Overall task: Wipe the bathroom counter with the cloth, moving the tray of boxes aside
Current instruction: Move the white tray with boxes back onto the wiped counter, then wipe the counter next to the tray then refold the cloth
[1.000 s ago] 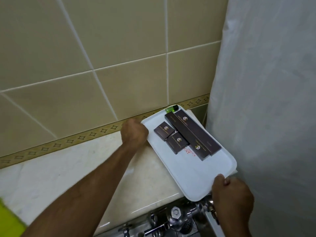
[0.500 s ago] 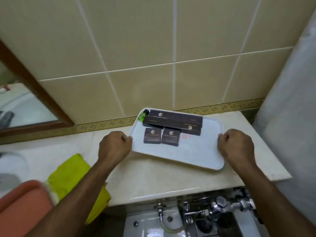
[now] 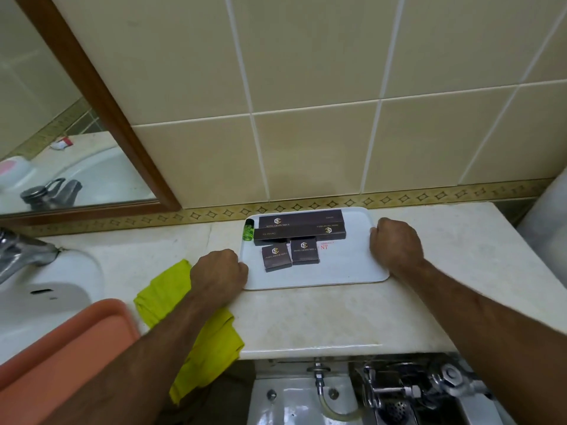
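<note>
A white tray (image 3: 343, 271) lies flat on the cream marble counter (image 3: 306, 317), its far edge near the tiled wall. It carries several dark brown boxes (image 3: 302, 228) and a small green bottle (image 3: 248, 230). My left hand (image 3: 219, 276) is closed on the tray's left edge. My right hand (image 3: 395, 248) is closed on its right edge. A yellow-green cloth (image 3: 165, 289) lies crumpled on the counter under my left forearm and hangs over the front edge.
A white sink (image 3: 46, 289) with a chrome tap (image 3: 18, 250) is at the left. An orange tray (image 3: 61, 357) leans at the lower left. A wood-framed mirror (image 3: 61, 133) hangs above. Toilet plumbing (image 3: 414, 391) sits below the counter; a white curtain (image 3: 549, 228) hangs at the right.
The tray has turned from slanting at the right end of the counter to lying level and square to the wall, nearer the middle. Both hands stayed on its edges.
</note>
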Tool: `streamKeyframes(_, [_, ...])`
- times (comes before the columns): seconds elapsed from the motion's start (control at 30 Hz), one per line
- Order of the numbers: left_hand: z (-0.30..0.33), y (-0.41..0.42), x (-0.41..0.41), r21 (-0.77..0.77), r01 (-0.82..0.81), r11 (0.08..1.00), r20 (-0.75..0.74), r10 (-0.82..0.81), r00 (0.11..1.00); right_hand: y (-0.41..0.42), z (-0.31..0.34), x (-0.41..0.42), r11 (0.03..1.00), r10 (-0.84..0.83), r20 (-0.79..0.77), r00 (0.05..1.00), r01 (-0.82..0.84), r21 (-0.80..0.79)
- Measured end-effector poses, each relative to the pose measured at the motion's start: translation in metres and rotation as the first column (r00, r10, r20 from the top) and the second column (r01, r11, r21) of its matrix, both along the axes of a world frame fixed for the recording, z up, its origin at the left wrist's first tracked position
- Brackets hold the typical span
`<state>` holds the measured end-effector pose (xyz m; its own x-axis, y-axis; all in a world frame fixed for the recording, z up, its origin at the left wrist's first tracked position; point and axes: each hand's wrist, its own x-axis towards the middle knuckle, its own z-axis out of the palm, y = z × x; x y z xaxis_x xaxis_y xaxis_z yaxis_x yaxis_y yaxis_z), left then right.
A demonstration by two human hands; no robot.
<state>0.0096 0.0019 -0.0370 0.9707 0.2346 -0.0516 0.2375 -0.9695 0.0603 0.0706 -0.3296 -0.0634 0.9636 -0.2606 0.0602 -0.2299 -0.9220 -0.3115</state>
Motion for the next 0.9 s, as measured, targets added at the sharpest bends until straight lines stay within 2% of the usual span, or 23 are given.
streamKeyframes(0.17, [0.008, 0.002, -0.004, 0.049, 0.080, 0.996, -0.012, -0.079, 0.997, 0.007, 0.011, -0.009, 0.999, -0.038, -0.021, 0.999, 0.037, -0.031])
streamKeyframes(0.23, [0.020, 0.023, -0.007, 0.111, 0.042, 0.993, 0.025, -0.045, 0.999, 0.017, 0.028, -0.028, 0.997, -0.078, 0.069, 0.995, 0.078, 0.004])
streamKeyframes(0.3, [0.028, 0.058, -0.007, 0.176, -0.036, 0.984, -0.073, 0.049, 0.996, 0.037, 0.042, -0.062, 0.985, -0.103, 0.242, 0.965, 0.065, 0.160])
streamKeyframes(0.37, [0.034, 0.088, -0.010, 0.016, -0.159, 0.987, -0.227, 0.159, 0.961, 0.063, 0.050, -0.104, 0.960, -0.038, 0.363, 0.931, -0.067, 0.272])
streamKeyframes(0.43, [0.041, 0.098, -0.015, -0.188, -0.205, 0.960, -0.280, 0.148, 0.949, 0.092, 0.050, -0.142, 0.909, 0.033, 0.351, 0.936, -0.174, 0.379])
streamKeyframes(0.5, [0.049, 0.098, -0.016, -0.221, -0.132, 0.966, -0.236, 0.079, 0.968, 0.117, 0.041, -0.167, 0.857, 0.095, 0.291, 0.952, -0.227, 0.463])
streamKeyframes(0.6, [0.079, 0.088, -0.022, -0.169, 0.106, 0.980, -0.271, -0.150, 0.951, 0.142, 0.028, -0.185, 0.778, 0.194, 0.225, 0.955, -0.289, 0.558])
streamKeyframes(0.73, [0.145, 0.061, -0.045, -0.091, 0.426, 0.900, -0.351, -0.429, 0.832, 0.152, 0.025, -0.192, 0.558, 0.361, 0.148, 0.921, -0.340, 0.757])
streamKeyframes(0.9, [0.231, -0.009, -0.075, -0.303, 0.581, 0.755, -0.379, -0.655, 0.654, 0.137, 0.046, -0.187, 0.275, 0.620, 0.089, 0.779, -0.322, 0.906])
